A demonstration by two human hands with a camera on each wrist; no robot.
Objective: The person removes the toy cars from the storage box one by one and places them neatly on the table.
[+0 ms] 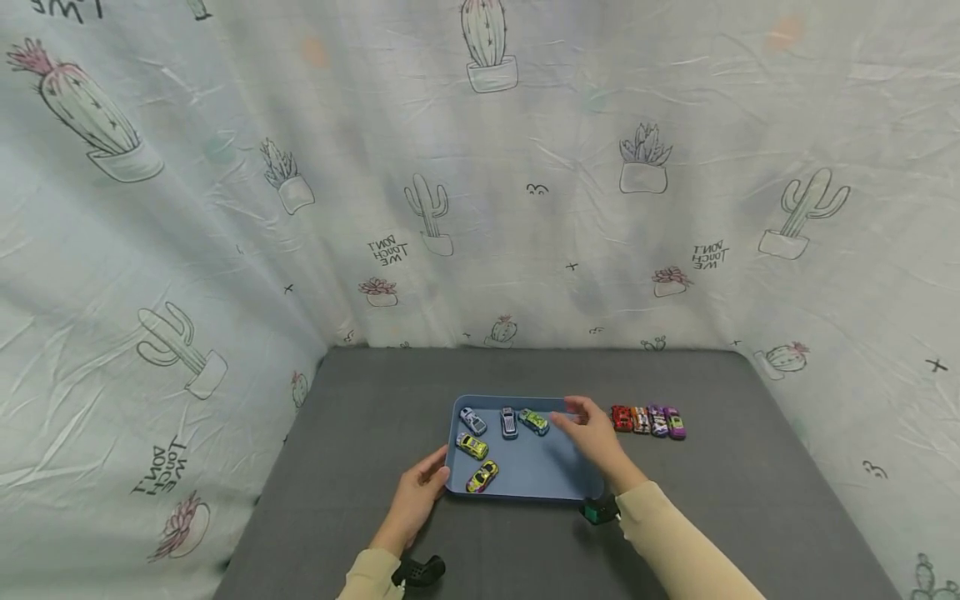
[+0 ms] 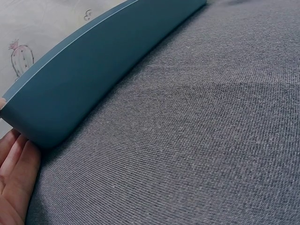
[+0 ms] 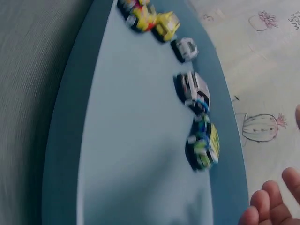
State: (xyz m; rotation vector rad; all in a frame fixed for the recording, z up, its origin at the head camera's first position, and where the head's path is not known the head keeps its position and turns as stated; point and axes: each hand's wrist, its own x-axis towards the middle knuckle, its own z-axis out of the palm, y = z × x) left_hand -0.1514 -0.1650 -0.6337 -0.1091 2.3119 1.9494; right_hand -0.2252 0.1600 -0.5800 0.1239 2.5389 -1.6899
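A blue rectangular tray lies on the grey cloth with several toy cars in it. My left hand holds the tray's left side, thumb at the rim and fingers against the outer wall. Over the tray's back right part is my right hand, fingers spread and holding nothing. Nearest to it stands a green toy car, beside a silver one. A pale blue car, a yellow car and a yellow-and-pink car sit along the left side.
Right of the tray, several toy cars stand side by side: a red one, an orange-and-white one, a purple-and-white one and a purple-and-green one. A cactus-print curtain surrounds the grey table.
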